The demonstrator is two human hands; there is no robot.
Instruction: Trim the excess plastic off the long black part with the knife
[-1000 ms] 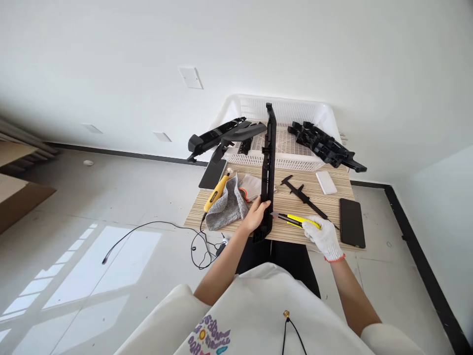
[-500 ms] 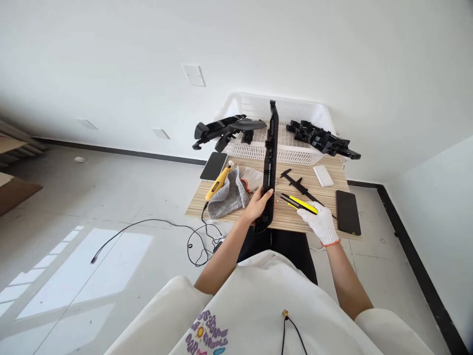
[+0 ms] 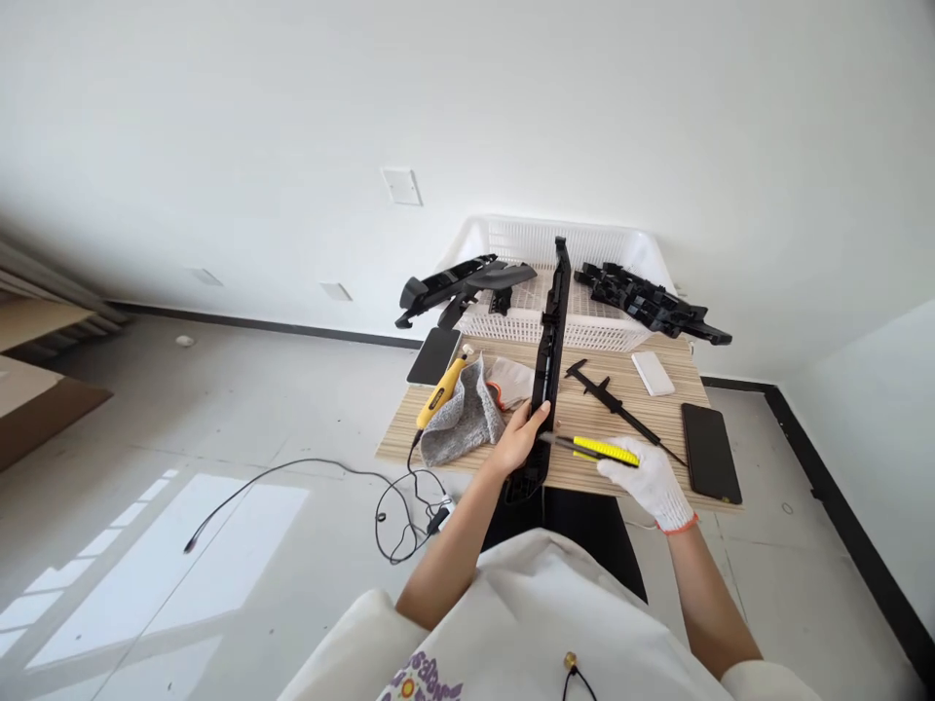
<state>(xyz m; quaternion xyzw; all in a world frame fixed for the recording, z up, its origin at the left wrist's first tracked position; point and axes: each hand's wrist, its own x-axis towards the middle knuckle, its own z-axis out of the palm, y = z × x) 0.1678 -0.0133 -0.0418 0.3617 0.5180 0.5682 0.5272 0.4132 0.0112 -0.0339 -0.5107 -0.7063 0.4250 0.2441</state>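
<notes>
My bare left hand grips a long black plastic part near its lower end, its far end pointing away from me toward the basket. A white knit glove with an orange cuff covers my right hand. That hand is closed around a yellow and black utility knife, whose blade reaches the right edge of the part, close to my left thumb. Whether the blade touches the plastic I cannot tell. Beyond the knife, a black caliper lies on the wooden table.
A white plastic basket at the back carries black parts on both sides. Left on the table are a yellow rotary tool, a grey cloth and another glove. A dark phone lies right; a cable trails across the floor.
The knife has turned to lie flatter, its blade lower along the part. My right hand has shifted slightly down. The whole view has tilted up, moving the scene lower and rightward.
</notes>
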